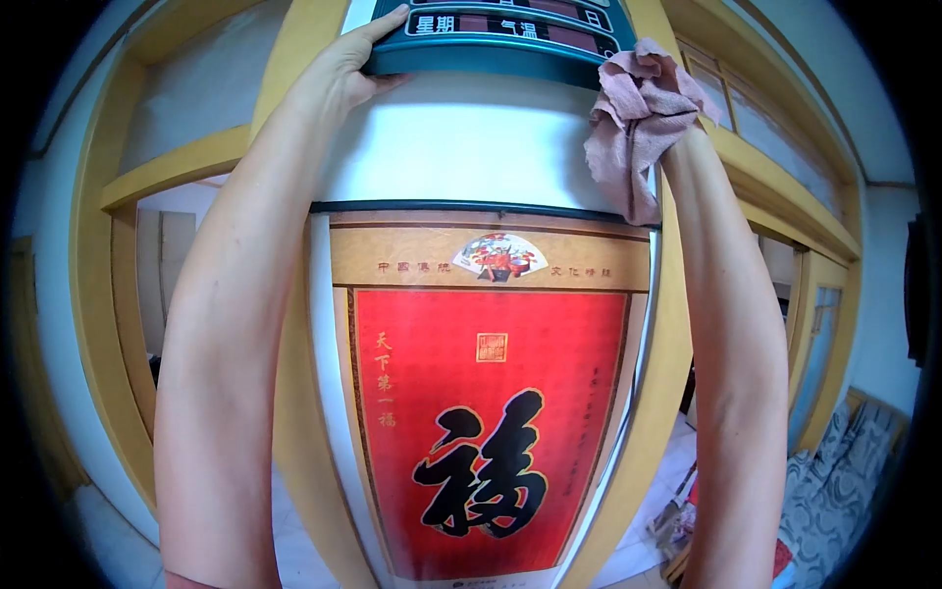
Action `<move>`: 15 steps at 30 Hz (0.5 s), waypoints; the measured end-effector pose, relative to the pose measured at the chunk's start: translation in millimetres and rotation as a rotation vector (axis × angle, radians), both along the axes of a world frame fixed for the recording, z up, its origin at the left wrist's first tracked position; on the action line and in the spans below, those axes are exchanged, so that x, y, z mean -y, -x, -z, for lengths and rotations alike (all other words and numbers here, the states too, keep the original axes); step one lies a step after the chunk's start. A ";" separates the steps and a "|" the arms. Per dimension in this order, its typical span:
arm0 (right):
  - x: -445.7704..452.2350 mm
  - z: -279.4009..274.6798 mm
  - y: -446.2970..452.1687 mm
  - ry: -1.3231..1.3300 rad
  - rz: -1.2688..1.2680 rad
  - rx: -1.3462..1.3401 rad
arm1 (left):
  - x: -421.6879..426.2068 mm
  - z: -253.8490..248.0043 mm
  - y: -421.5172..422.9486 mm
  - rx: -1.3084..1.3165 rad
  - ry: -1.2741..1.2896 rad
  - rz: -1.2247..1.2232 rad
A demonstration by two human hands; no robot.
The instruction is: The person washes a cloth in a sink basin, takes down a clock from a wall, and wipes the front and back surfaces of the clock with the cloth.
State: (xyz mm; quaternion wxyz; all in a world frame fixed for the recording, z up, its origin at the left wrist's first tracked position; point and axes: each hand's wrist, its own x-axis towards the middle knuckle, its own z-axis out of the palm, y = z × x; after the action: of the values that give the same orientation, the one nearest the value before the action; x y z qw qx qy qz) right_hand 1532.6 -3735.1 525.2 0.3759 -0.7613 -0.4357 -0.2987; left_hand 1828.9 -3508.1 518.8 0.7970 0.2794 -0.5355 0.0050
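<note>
left grip [369, 61] curled on clock [500, 47] at left edge | right grip hid by cloth [648, 113] — can't tell | hard push could tip clock

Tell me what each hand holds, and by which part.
Left hand: the display panel, by its lower left corner. Right hand: a bunched pink cloth; fingers hidden, so grip unclear.

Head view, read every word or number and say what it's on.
"星期": display
"气温": display
"日": display
"中國傳統": poster
"文化", rest blurred: poster
"天下第一福": poster, left
"福": poster, large
Poster's seal, right column, bottom line: too small or blurred.
Display top: cut off.
</note>
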 end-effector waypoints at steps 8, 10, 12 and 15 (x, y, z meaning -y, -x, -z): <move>-34.4 19.5 -4.1 0.067 -0.016 -0.138 | 8.7 -11.8 -7.4 0.022 0.047 0.507; -31.1 23.2 -7.9 0.045 0.045 0.024 | 6.1 -16.8 -4.2 0.008 0.054 0.516; -42.0 10.8 0.5 0.133 -0.022 -0.173 | 3.7 -22.9 -4.4 0.019 0.064 0.458; -42.7 7.2 6.0 0.240 -0.062 -0.148 | 1.5 -29.6 0.7 0.024 0.066 0.479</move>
State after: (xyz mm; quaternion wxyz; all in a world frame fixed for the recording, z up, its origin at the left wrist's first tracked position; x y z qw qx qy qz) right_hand 1526.6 -3692.4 518.0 0.3220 -0.8070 -0.4627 -0.1758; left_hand 1828.2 -3509.6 548.4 0.7777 0.1181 -0.5955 -0.1631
